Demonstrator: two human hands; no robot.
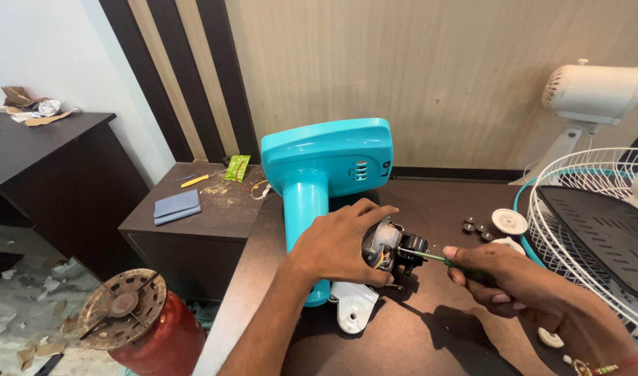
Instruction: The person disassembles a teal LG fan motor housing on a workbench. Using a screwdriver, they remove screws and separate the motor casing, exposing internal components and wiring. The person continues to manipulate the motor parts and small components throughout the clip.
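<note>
The left hand (340,244) clasps the fan motor (388,245); the right hand (514,282), just right of it, grips a screwdriver (430,257) pointing leftward into it.

Bare forearms, no sleeves, red thread bracelet with gold beads (601,366) on right wrist

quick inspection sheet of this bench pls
surface: dark brown table, dusty
job's things: turquoise fan stand lying down; fan motor exposed; green screwdriver tip at the motor
clutter: small black knobs, white round cap
grippers: left hand grips the motor; right hand holds the screwdriver
cables: coloured wires at the motor, partly hidden
surroundings: white wire fan guard, white fan, red gas cylinder
</note>
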